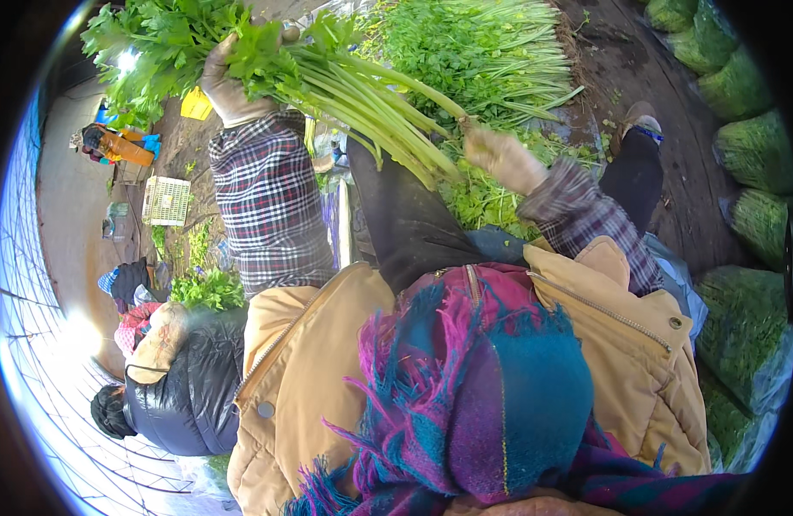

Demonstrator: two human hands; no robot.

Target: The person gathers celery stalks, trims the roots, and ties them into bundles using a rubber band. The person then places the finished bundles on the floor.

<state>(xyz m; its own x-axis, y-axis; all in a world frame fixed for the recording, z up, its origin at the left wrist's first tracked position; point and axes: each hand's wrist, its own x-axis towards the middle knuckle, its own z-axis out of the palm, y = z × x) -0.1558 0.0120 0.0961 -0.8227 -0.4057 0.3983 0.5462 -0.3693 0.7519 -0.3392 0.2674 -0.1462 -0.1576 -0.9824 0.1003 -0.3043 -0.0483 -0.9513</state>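
Note:
My left hand [225, 87], in a soiled pale glove, grips a large bunch of celery [364, 97] near its leafy tops. The pale stalks slant down to the right across the space above my knees. At the root end of one stalk [435, 97], bent apart from the rest, is my right hand [506, 158], also gloved and blurred by motion. Its fingers look closed on that end, though the blur hides the detail. Beneath the bunch, loose celery leaves and trimmings [499, 200] lie between my legs.
A heap of celery [461, 58] lies ahead. Packed bags of greens [754, 151] line the right side. On the left are a slatted plastic crate [167, 201], a yellow container [196, 104], a close co-worker in a dark puffy jacket [183, 380], and other people [122, 145] farther off.

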